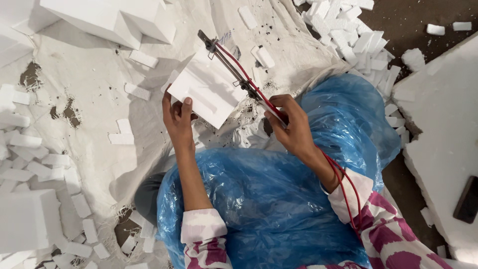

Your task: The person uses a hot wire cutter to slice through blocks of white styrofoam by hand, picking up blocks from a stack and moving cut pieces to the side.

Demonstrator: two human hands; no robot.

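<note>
A white foam piece [206, 89] sits tilted above the lap, gripped at its near-left edge by the left hand [177, 119], thumb on top. The right hand [294, 127] is closed around a metal cutting tool [234, 67] with red wire [343, 184], lying against the foam's right edge. Blue plastic sheet [259, 199] covers the lap; foam offcuts [348, 35] lie scattered far right.

Both forearms reach forward, left hand [178, 117] and right hand [294, 127] clenched.

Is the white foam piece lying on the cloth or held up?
Held up: the left hand grips the white foam piece by its lower edge, above the cloth.
</note>
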